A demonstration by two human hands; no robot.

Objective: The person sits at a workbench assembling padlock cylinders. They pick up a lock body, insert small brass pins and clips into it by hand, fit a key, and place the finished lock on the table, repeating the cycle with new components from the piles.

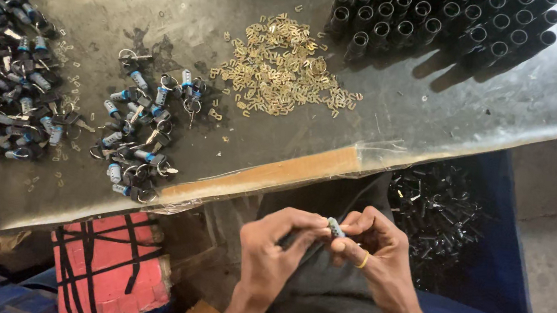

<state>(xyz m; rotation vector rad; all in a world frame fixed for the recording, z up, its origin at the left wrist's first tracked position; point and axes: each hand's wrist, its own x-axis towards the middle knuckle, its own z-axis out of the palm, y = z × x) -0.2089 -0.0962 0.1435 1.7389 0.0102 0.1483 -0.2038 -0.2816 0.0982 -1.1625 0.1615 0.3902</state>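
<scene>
1. There is a single view, from a camera worn on the person's head, looking steeply down, almost straight from above.
2. It faces forward over the person's lap: the left hand [275, 253] and right hand [378, 253] sit low in the centre of the picture, close to the lens, with the forearms entering from the bottom edge.
3. The tabletop [436, 104] fills the upper half, farther from the lens, its near edge running slantwise from lower left to upper right, so the head is turned somewhat against the tabletop.
4. Floor level shows at lower left and at right, where a blue bin [494, 269] stands beside the lap.
</scene>
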